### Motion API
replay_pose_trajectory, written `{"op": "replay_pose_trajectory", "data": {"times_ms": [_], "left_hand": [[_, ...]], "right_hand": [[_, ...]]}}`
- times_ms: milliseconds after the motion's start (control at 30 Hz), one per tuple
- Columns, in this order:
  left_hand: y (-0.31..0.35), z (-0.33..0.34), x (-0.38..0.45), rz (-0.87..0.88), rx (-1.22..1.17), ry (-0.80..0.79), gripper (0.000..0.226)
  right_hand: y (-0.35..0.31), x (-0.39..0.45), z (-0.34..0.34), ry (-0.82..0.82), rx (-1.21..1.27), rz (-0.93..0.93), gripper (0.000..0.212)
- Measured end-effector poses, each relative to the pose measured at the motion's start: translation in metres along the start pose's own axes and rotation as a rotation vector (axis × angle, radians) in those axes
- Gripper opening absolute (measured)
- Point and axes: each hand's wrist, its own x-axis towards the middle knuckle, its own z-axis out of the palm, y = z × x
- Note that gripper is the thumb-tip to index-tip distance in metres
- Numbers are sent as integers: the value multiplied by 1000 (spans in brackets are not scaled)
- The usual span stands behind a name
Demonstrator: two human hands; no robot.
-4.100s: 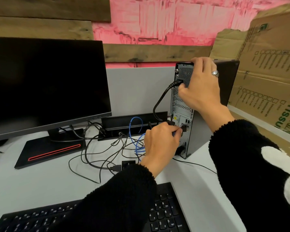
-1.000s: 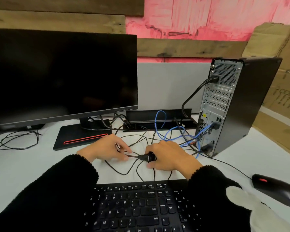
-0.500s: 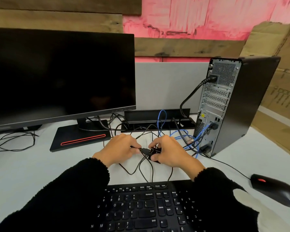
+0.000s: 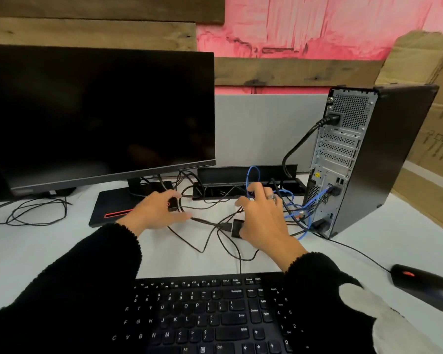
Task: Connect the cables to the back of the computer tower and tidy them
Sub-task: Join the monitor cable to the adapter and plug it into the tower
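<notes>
The black computer tower [image 4: 384,159] stands at the right with its back panel facing me. A thick black power cable [image 4: 299,146] is plugged in near its top, and a blue cable [image 4: 252,175] runs to its lower ports. Thin black cables [image 4: 205,241] lie tangled on the white desk. My left hand [image 4: 159,213] rests on a loop of them beside the monitor foot, fingers bent; whether it grips the loop is unclear. My right hand [image 4: 264,221] is spread over the tangle, fingertips at the blue cable and thumb beside a small black adapter block [image 4: 237,227].
A large dark monitor [image 4: 100,116] fills the left, with more loose cable [image 4: 36,210] beside its foot. A black cable box [image 4: 228,175] sits against the grey divider. The keyboard [image 4: 202,315] is under my forearms, a mouse [image 4: 425,287] at the right, and cardboard [image 4: 432,72] behind the tower.
Both hands have let go of the joined connector and moved apart and forward. The left went towards the monitor foot and the right towards the blue cable.
</notes>
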Motion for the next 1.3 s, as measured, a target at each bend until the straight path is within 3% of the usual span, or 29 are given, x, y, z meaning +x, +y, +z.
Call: {"op": "replay_pose_trajectory", "data": {"times_ms": [67, 167, 267, 367, 433, 533, 633, 767, 867, 1033, 1100, 1200, 1300], "left_hand": [[5, 8, -3, 39, -3, -138, 72], [28, 24, -2, 128, -100, -135, 53], [53, 32, 0, 197, -160, -111, 51], [65, 28, 2, 198, -277, -126, 63], [68, 25, 1, 150, -238, -1, 61], [76, 20, -6, 5, -36, 344, 49], [90, 20, -13, 86, -26, 566, 47], [110, 33, -8, 249, 113, 642, 50], [137, 41, -12, 382, 95, 656, 47], [192, 51, -23, 624, -218, 414, 32], [217, 51, -23, 667, -344, 347, 33], [258, 40, -20, 670, -473, 241, 60], [290, 34, -9, 659, -505, 209, 86]], "right_hand": [[-2, 2, -7, -55, 87, -28, 62], [-7, 1, -14, -240, 97, 0, 64], [-7, -3, -12, -381, 47, -8, 38], [1, -8, -10, -382, 105, -6, 29], [7, -8, -9, -299, 180, -5, 32], [13, -6, -7, -144, 200, -37, 33], [15, -5, -11, 9, 155, -63, 28], [26, -2, -32, 375, 136, -174, 18], [46, 1, -60, 658, 137, -149, 15], [80, -21, -79, 948, 174, 198, 32], [91, -33, -72, 955, 322, 411, 45], [106, -43, -57, 736, 627, 738, 74], [119, -46, -43, 454, 745, 819, 105]]}}
